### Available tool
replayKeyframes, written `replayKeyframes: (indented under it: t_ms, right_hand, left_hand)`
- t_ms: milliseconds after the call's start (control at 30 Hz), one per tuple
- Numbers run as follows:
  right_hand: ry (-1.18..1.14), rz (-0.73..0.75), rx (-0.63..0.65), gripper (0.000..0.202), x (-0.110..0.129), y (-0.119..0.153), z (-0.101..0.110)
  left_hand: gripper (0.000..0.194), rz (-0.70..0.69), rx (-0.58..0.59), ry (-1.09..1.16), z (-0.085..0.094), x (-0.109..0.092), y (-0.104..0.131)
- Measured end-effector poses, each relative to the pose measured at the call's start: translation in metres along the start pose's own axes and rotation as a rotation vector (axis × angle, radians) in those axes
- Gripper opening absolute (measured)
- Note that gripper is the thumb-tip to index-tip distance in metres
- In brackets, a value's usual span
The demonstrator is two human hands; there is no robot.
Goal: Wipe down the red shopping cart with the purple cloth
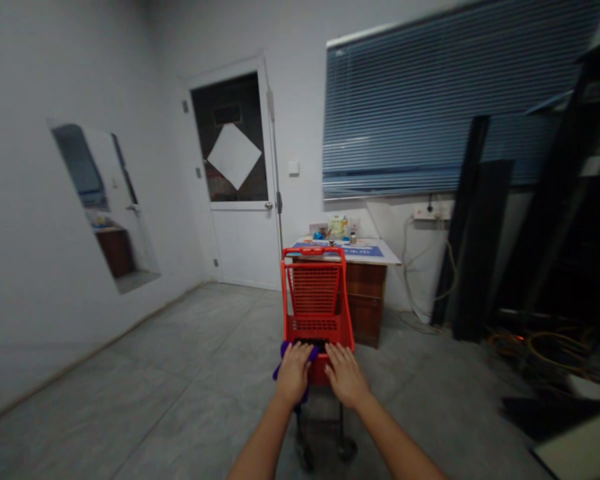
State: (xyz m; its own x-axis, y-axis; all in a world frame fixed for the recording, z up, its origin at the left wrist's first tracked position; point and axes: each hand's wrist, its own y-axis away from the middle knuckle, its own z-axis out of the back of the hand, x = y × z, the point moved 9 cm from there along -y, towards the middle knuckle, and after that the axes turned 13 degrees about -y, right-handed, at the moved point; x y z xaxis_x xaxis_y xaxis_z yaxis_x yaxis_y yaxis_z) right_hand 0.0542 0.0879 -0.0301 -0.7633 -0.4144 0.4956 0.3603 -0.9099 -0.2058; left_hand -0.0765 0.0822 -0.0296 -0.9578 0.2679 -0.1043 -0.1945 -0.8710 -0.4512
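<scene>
A small red shopping cart [316, 293] stands in front of me on dark legs with casters, its handle on the far side. My left hand [294, 370] is at the left of the cart's near rim, closed over a purple cloth [285, 351] that hangs out past its fingers and below the hand. My right hand [347, 373] grips the right part of the same rim, fingers laid forward over the edge and thumb toward the middle. Between the hands, a black patch shows inside the basket; what it is I cannot make out.
Behind the cart is a brown desk [367, 303] with a white and blue top carrying small items. A white door [245, 250] and a mirror [113, 220] are to the left. Dark panels [480, 267] and coiled cables [555, 350] lie right, blinds [405, 127] above.
</scene>
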Motion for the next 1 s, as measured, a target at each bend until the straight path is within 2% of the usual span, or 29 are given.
replayKeyframes:
  t_ms: [233,367,467,567,633,833,1000]
  right_hand:
    - [0.0,-0.012,-0.008,0.059,0.001,-0.003,0.0]
    - [0.005,-0.005,-0.007,0.059,0.004,-0.003,-0.004]
    - [0.008,-0.013,-0.01,0.059,0.006,-0.003,-0.007]
    - [0.005,-0.01,-0.009,0.059,0.008,-0.003,-0.007]
    - [0.004,-0.005,-0.006,0.059,0.007,-0.003,-0.006]
    - [0.006,0.001,-0.005,0.06,0.004,-0.002,-0.005]
    - [-0.015,-0.018,-0.03,0.058,0.005,0.002,-0.002]
  left_hand:
    - [0.048,-0.012,-0.018,-0.052,0.005,0.008,-0.001]
    - [0.046,0.076,-0.029,-0.098,0.01,0.021,-0.002]
    - [0.045,0.108,-0.018,-0.097,0.005,0.012,-0.003]
    - [0.045,0.055,0.007,-0.077,0.002,-0.003,-0.005]
    - [0.045,0.022,0.016,-0.071,0.004,-0.004,-0.005]
    - [0.043,0.082,0.001,-0.049,0.014,0.025,-0.001]
    - [0.042,0.117,-0.012,0.03,0.002,0.023,-0.001]
